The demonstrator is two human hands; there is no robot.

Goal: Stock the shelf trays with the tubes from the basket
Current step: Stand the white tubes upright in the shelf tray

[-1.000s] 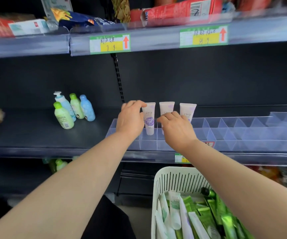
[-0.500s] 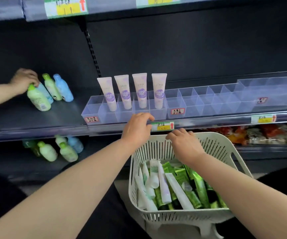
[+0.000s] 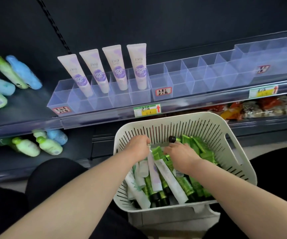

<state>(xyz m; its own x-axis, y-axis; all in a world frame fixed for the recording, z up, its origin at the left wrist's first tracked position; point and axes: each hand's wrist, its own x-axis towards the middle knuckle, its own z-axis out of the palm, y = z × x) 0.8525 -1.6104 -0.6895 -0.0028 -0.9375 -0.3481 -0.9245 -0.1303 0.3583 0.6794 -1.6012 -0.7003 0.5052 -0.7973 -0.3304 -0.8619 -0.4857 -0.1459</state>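
Both hands have dropped from the rim into the white slotted plastic basket (image 3: 173, 117). The left hand (image 3: 137, 146) curls its fingers on the crimped end of a pale purple-marked tube (image 3: 154, 171) lying in the pile. The right hand (image 3: 182, 156) reaches fingers-down among the shiny green tubes (image 3: 197, 185); whether it grips one I cannot tell. Four pale pink tubes (image 3: 117, 69) stand in the clear divided plastic shelf tray (image 3: 179, 83). Most compartments sit vacant and the basket holds plenty, so stocking seems barely begun.
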